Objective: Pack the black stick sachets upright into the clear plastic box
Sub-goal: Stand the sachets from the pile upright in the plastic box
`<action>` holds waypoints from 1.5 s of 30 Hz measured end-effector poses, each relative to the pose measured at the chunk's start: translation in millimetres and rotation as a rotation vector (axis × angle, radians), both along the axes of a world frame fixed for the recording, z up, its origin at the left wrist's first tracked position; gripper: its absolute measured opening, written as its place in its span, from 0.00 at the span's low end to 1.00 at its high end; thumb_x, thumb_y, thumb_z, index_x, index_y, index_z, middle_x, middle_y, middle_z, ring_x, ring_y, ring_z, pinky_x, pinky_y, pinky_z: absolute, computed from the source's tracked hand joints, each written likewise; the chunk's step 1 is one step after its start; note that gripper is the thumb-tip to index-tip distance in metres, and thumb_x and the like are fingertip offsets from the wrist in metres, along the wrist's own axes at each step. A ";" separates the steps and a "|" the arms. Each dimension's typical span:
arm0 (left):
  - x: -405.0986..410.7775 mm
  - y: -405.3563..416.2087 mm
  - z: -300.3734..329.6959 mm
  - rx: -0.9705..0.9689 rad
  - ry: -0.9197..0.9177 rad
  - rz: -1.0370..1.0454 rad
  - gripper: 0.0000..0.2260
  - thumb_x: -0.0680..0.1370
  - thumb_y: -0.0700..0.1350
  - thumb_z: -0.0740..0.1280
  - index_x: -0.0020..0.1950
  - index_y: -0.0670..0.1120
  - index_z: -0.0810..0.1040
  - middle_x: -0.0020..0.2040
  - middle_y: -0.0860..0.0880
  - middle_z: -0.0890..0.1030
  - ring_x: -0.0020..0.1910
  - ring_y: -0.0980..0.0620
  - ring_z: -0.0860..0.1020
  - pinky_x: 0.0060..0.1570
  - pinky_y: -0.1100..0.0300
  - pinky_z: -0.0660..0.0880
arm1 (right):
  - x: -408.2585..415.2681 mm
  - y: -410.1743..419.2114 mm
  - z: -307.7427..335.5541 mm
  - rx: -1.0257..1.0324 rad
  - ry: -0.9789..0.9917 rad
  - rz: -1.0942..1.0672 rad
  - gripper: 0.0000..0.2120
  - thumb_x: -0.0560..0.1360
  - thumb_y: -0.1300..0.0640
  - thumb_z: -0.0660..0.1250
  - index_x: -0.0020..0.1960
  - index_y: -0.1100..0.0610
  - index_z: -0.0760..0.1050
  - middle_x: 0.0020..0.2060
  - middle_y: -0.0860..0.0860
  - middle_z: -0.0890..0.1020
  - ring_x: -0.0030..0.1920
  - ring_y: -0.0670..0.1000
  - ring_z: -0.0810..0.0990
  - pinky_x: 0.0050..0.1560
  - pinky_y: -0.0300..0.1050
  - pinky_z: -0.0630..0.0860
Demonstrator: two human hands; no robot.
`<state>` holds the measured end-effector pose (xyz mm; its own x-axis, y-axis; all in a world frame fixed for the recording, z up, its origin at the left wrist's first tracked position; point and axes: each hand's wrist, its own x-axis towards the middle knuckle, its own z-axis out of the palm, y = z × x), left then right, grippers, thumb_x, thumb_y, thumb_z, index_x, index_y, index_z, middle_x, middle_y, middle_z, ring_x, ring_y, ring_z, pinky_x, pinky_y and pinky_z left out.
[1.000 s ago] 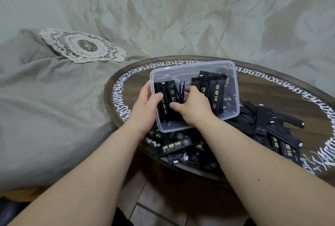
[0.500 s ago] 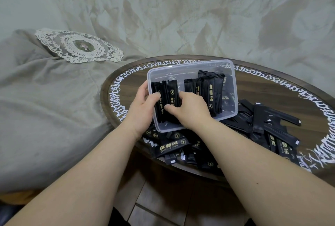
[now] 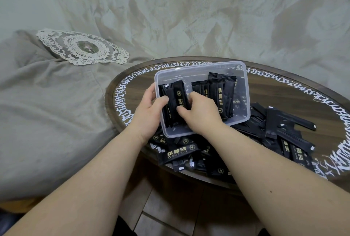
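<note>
On round wooden table (image 3: 284,91), centre: clear plastic box (image 3: 244,91), tilted, resting on loose black sachets (image 3: 287,133) spread from 6 to 3 o'clock. Left hand (image 3: 149,114) grips box's 9 o'clock wall. Right hand (image 3: 198,110) pinches upright sachet bundle (image 3: 180,101) inside; second standing bundle (image 3: 219,95) at 3 o'clock of it.

"BLACK COFFEE" is printed in gold, upside down, on a black stick sachet (image 3: 179,153) lying loose at the lower centre of the frame. "BLACK COFF" is partly seen on another black sachet (image 3: 299,155) at the lower right. White ornamental script along the rim of the round dark wooden table (image 3: 284,91) cannot be read.
</note>
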<state>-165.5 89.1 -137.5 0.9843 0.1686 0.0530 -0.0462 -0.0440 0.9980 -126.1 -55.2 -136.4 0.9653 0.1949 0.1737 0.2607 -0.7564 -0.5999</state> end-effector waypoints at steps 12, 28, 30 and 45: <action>-0.4 0.8 0.3 -0.014 -0.011 -0.034 0.25 0.71 0.49 0.64 0.68 0.57 0.70 0.59 0.53 0.80 0.57 0.52 0.80 0.60 0.42 0.75 | 6.4 0.2 2.4 0.072 0.103 -0.121 0.22 0.69 0.39 0.69 0.52 0.56 0.72 0.44 0.48 0.79 0.48 0.52 0.76 0.45 0.46 0.72; 0.6 0.1 -0.1 0.015 -0.015 -0.053 0.28 0.66 0.56 0.67 0.67 0.62 0.70 0.63 0.52 0.77 0.61 0.52 0.78 0.62 0.41 0.73 | 2.9 9.8 0.7 -0.016 0.096 -0.158 0.11 0.71 0.47 0.68 0.46 0.54 0.74 0.40 0.50 0.79 0.41 0.54 0.75 0.37 0.43 0.68; 1.1 0.5 -0.4 0.025 -0.011 -0.047 0.28 0.66 0.57 0.67 0.66 0.63 0.71 0.64 0.52 0.77 0.61 0.52 0.77 0.62 0.41 0.72 | 1.4 8.3 1.8 -0.059 0.076 -0.187 0.14 0.71 0.45 0.68 0.46 0.54 0.72 0.41 0.50 0.77 0.41 0.54 0.74 0.37 0.43 0.67; -0.3 1.2 -0.8 -0.003 -0.014 -0.054 0.27 0.69 0.53 0.67 0.68 0.60 0.70 0.63 0.50 0.78 0.60 0.51 0.79 0.59 0.43 0.75 | -7.3 -7.4 8.3 0.104 0.082 0.054 0.11 0.71 0.45 0.70 0.37 0.52 0.75 0.32 0.46 0.78 0.36 0.47 0.76 0.34 0.41 0.68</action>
